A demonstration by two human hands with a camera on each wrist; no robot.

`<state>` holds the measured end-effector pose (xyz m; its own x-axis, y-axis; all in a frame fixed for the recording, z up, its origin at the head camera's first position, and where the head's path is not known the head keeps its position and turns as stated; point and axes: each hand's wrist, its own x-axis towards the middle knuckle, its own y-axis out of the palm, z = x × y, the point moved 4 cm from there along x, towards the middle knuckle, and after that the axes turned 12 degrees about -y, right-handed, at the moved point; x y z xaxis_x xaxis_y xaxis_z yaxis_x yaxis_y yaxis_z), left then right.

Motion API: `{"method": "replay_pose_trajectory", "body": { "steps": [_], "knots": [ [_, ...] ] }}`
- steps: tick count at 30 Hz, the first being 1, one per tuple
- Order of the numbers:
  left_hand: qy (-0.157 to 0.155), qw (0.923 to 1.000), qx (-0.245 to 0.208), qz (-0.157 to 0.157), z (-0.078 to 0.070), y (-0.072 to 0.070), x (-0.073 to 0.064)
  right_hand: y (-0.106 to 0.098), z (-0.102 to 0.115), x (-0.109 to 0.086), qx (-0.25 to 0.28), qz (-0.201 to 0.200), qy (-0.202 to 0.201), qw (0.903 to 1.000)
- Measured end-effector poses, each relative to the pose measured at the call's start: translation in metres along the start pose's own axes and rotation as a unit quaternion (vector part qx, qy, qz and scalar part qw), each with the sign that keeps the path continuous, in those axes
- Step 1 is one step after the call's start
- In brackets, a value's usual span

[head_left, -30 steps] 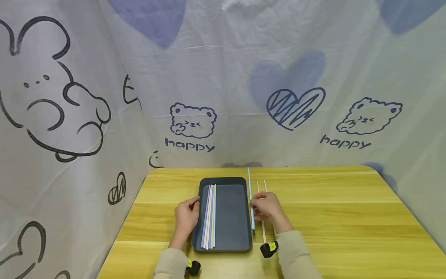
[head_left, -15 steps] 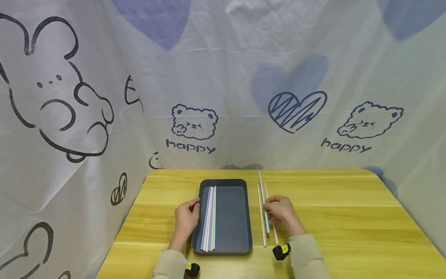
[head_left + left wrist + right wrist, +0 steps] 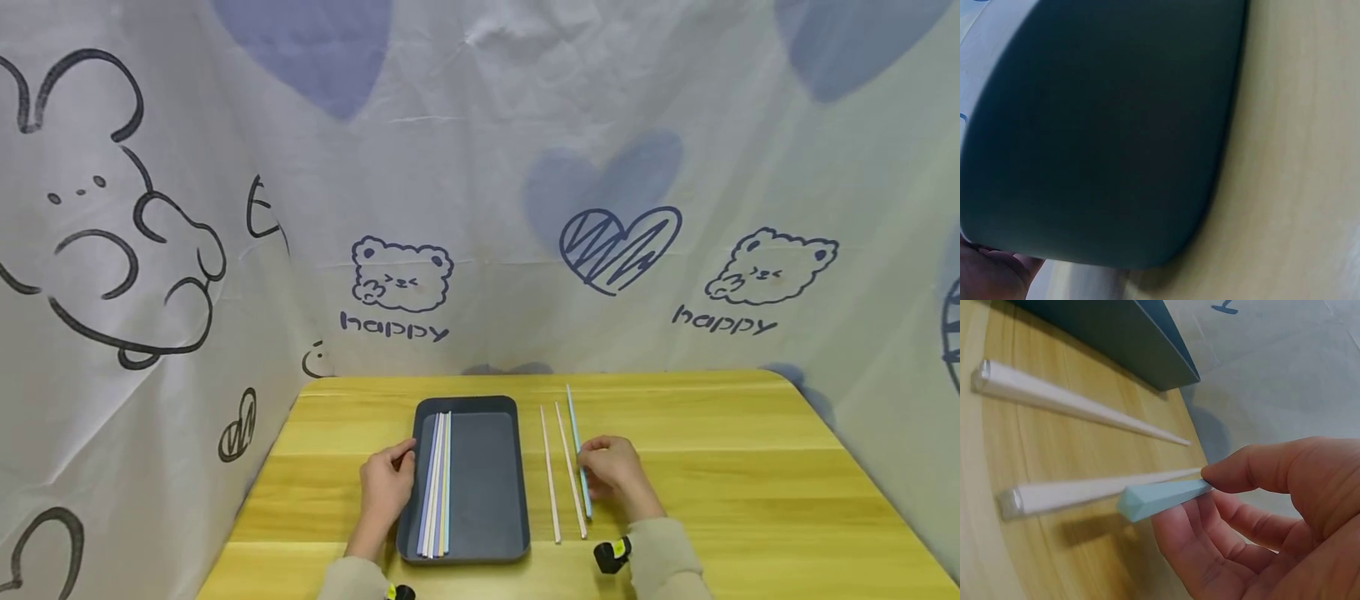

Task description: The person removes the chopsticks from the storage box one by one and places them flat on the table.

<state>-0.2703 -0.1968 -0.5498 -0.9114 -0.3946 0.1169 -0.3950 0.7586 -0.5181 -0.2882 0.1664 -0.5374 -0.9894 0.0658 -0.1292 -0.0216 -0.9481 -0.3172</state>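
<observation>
My right hand [image 3: 618, 475] pinches a light blue chopstick [image 3: 1163, 499] between thumb and fingers. In the right wrist view the chopstick is raised off the table, its shadow falling below it. Two pale pink chopsticks lie on the table to its left: one [image 3: 551, 479] nearer the tray, the other [image 3: 572, 475] right beside the blue one. With thumb and fingertips my left hand [image 3: 384, 492] holds the left rim of a dark grey tray [image 3: 487, 492]. Along the tray's left side lies a bundle of several chopsticks [image 3: 435, 487] in purple, white, yellow and blue.
The wooden table [image 3: 712, 467] reaches to a pale printed cloth [image 3: 495, 292] hanging behind it. Another stretch of cloth [image 3: 172, 417] borders the left side. A small black wrist camera [image 3: 611, 556] sits at the right sleeve.
My right hand has carried the light blue chopstick rightward from the tray's right edge, past both pink chopsticks. My left hand stays at the tray rim. The head view has shifted slightly.
</observation>
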Motion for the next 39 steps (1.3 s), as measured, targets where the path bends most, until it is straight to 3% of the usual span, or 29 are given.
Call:
{"method": "replay_pose_trajectory", "body": {
  "steps": [8,17,39],
  "knots": [
    [-0.011,0.9999,0.005,0.006,-0.002,-0.001,-0.003,-0.007,-0.006,0.001,-0.023,-0.008,0.003,0.9997],
    [-0.003,1.0000,0.000,0.006,-0.001,0.004,0.000,-0.012,-0.007,0.000,-0.050,-0.009,0.001,0.9987],
    [0.004,1.0000,0.006,-0.003,0.001,0.001,-0.003,-0.008,-0.014,-0.003,-0.078,-0.020,-0.019,0.9966]
  ]
}}
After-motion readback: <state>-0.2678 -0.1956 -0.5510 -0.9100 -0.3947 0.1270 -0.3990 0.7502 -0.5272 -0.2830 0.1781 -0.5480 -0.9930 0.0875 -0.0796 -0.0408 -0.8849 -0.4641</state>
